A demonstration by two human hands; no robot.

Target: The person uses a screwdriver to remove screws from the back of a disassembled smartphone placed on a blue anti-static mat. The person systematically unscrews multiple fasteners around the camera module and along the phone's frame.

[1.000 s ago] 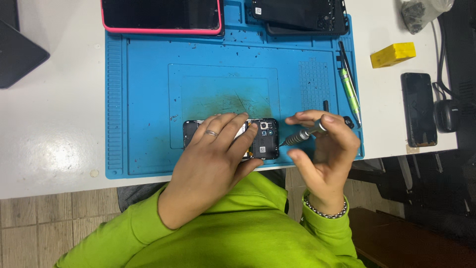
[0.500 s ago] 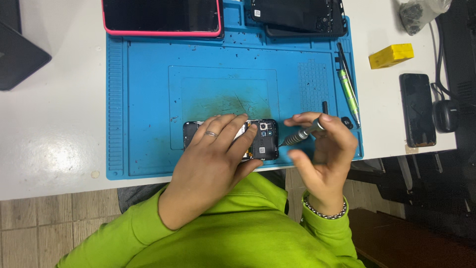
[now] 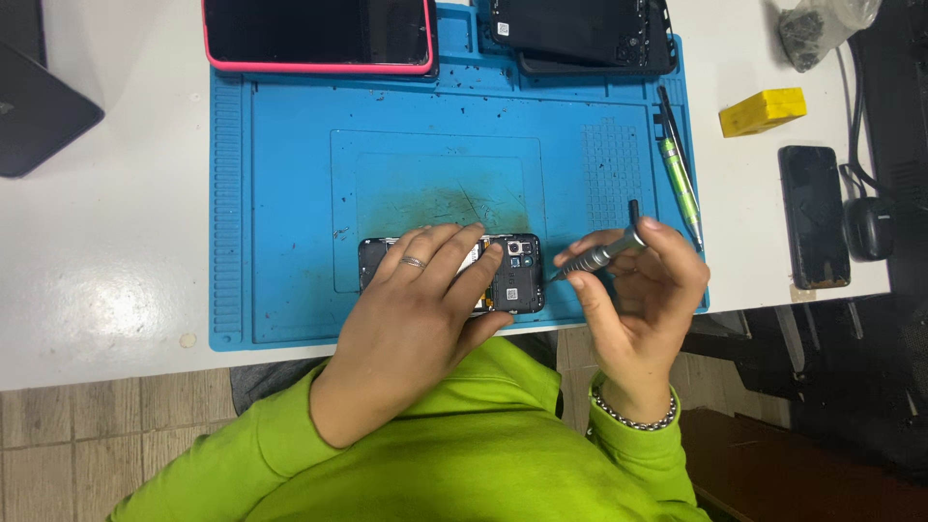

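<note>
An opened black phone (image 3: 512,274) with its back removed lies on the blue work mat (image 3: 290,193) near the front edge. My left hand (image 3: 425,300), a ring on one finger, lies flat on the phone and holds it down, hiding most of it. My right hand (image 3: 638,290) grips a small grey screwdriver (image 3: 594,257), its tip pointing at the phone's right edge.
A pink-cased tablet (image 3: 319,34) and a dark device (image 3: 580,34) lie at the mat's far edge. A green-handled tool (image 3: 680,179) rests on the mat's right side. A yellow block (image 3: 762,110), a black phone (image 3: 815,215) and cables lie on the white table to the right.
The screwdriver and my right hand have shifted slightly; my left hand stays on the phone.
</note>
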